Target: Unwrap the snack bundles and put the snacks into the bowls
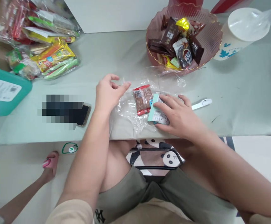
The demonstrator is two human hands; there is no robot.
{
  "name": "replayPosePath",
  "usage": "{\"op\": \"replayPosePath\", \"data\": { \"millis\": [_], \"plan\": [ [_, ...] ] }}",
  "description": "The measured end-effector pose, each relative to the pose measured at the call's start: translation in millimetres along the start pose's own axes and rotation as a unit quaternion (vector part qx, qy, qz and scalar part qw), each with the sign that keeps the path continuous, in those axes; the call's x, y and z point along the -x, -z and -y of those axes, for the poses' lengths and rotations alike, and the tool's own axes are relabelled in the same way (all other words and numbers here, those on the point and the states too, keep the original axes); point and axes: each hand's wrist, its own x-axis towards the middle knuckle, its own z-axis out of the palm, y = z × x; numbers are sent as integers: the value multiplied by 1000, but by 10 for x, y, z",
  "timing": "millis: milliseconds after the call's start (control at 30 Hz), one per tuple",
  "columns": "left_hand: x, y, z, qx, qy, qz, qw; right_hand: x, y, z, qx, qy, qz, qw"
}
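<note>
On the near side of the surface (116,53), our right hand (182,119) covers a mint-and-white packet (159,116), fingers spread; we cannot tell if they pinch it. 1 red-and-brown packet (142,100) lies just left, over clear plastic film (126,105). Our left hand (107,95) is farther left, thumb and forefinger apart; gripping the covered packet would call for closing the right fingers.

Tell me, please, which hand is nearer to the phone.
Left. The left hand is beyond and right of the phone; the right hand is farther right, on the mint-green packet.
</note>
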Motion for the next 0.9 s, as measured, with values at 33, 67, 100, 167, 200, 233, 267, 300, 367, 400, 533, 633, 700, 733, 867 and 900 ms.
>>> {"op": "replayPosePath", "data": {
  "millis": [33, 67, 100, 167, 200, 233, 267, 300, 367, 400, 533, 633, 700, 733, 867, 900],
  "plan": [
    [10, -3, -7, -13, 8, -1, 1000, 0, -3, 0, 1, 0, -1, 1000],
    [11, -2, -10, -18, 13, -1, 1000, 0, -5, 0, 1, 0, -1, 1000],
    [5, 3, -10, -12, 12, -2, 1000, -2, -8, 1, 1, -2, 0, 1000],
    [-18, 23, -2, 24, -2, -11, 1000, -5, -11, 3, 0, -4, 1, 1000],
    [-31, 36, 5, 39, -6, -22, 999, -6, -12, 5, 0, -5, 2, 1000],
    [-44, 48, 13, 48, -6, -36, 998, -7, -13, 6, 0, -6, 1, 1000],
    [-55, 57, 20, 56, -5, -50, 997, -7, -14, 7, 0, -5, 1, 1000],
    [-65, 62, 27, 62, -1, -64, 996, -7, -14, 8, 0, -5, 1, 1000],
    [-82, 51, 29, 77, 16, -81, 994, -4, -15, 10, -1, -4, 1, 1000],
    [-90, 36, 23, 89, 27, -86, 992, -3, -16, 11, -2, -5, 1, 1000],
    [-111, -47, -58, 142, 102, -99, 980, -2, -20, 18, -3, -8, 2, 1000],
    [-88, -73, -129, 129, 148, -83, 977, -3, -22, 20, -2, -5, -1, 1000],
    [-57, -63, -154, 115, 140, -67, 981, -2, -23, 19, 1, -5, -1, 1000],
    [-42, -54, -160, 118, 132, -62, 982, -2, -24, 18, 2, -6, 0, 1000],
    [-19, -15, -165, 211, 114, -62, 969, 1, -27, 16, 3, -10, 2, 1000],
    [-24, -7, -166, 242, 113, -64, 962, 2, -29, 17, 2, -11, 2, 1000]
  ]
}}
